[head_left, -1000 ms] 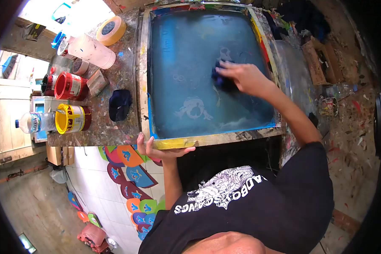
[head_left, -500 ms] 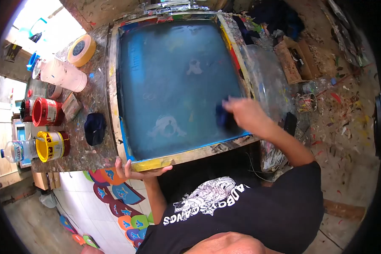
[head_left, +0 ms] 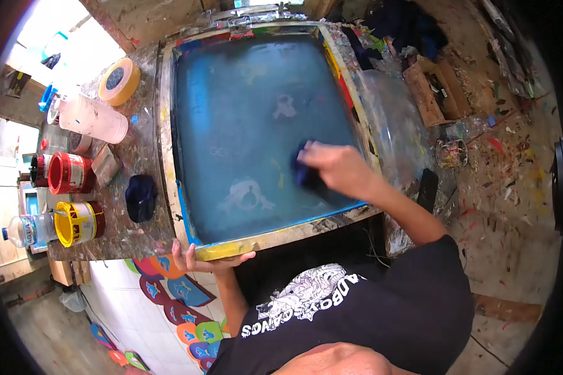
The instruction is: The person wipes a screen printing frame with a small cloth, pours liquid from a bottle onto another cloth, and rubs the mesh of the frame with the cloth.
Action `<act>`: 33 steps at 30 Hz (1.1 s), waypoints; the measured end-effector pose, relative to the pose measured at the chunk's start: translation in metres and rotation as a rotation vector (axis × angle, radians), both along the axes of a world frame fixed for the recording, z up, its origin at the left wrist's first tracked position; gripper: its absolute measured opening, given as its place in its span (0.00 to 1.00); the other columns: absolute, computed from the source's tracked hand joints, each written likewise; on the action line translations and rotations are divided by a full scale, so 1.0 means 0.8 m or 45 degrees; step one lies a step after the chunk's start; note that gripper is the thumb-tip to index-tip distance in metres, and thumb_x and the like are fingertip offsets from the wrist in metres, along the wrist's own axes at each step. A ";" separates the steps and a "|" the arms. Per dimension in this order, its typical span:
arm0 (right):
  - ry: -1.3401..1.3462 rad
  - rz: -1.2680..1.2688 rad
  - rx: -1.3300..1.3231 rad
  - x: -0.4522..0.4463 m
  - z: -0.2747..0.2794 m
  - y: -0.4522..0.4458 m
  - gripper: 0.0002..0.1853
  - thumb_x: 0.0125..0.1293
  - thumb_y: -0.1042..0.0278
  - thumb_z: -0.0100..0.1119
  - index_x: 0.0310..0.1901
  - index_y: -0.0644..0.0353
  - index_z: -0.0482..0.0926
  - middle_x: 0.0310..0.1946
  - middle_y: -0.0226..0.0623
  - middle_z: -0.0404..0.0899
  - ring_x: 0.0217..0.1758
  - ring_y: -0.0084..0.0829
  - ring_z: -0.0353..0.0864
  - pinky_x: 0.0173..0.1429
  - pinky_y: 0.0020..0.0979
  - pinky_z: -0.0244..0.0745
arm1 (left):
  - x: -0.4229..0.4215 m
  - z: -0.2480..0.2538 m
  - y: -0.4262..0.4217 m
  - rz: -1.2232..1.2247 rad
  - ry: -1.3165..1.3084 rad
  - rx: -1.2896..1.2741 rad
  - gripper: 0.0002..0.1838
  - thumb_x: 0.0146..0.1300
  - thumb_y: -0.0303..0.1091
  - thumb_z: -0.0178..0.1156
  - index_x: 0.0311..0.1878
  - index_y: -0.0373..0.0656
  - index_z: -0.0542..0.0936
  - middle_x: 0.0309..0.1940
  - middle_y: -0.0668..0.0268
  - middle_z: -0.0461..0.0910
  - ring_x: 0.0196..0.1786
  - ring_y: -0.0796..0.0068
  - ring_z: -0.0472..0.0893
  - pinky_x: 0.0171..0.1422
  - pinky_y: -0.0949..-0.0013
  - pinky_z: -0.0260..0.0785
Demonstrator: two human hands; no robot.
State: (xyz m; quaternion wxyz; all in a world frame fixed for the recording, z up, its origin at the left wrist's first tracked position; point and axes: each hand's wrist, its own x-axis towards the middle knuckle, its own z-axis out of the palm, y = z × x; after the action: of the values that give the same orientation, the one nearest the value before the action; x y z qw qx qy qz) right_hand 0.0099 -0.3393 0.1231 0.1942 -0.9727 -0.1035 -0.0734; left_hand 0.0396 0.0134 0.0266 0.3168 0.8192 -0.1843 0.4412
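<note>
A wooden-framed printing screen [head_left: 231, 137] lies on the worktable, its mesh blue-grey with pale printed shapes. My left hand [head_left: 209, 259] grips the screen's near-left corner, with fingers around the yellow-stained wood. Over the right part of the mesh, my right hand [head_left: 341, 169] is closed on a bunched dark blue cloth [head_left: 303, 174]. The cloth is blurred and appears to touch the mesh. Another dark cloth [head_left: 141, 199] rests on the table left of the screen.
Along the left stand a red paint can [head_left: 69, 173], a yellow paint can [head_left: 78, 223], a pinkish bottle [head_left: 97, 119] and a tape roll [head_left: 119, 82]. A water bottle [head_left: 28, 230] is beside them. At right sits a cardboard box [head_left: 425, 94]. Coloured printed pieces [head_left: 187, 289] lie below the table.
My right hand has moved left across the mesh with the cloth. My left hand keeps its hold on the corner.
</note>
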 end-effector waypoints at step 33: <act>0.966 0.511 0.344 -0.029 0.079 -0.016 0.23 0.57 0.76 0.56 0.56 0.68 0.81 0.54 0.50 0.83 0.60 0.49 0.80 0.65 0.43 0.74 | 0.004 -0.006 0.002 0.030 -0.052 -0.005 0.69 0.30 0.97 0.51 0.58 0.38 0.66 0.60 0.50 0.62 0.67 0.49 0.64 0.71 0.39 0.58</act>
State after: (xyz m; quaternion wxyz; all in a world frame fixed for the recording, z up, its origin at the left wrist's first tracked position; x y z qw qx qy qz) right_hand -0.0132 -0.3520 0.1863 0.3540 -0.8574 -0.2012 0.3147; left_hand 0.0425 0.0151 0.0220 0.3095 0.8115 -0.1801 0.4618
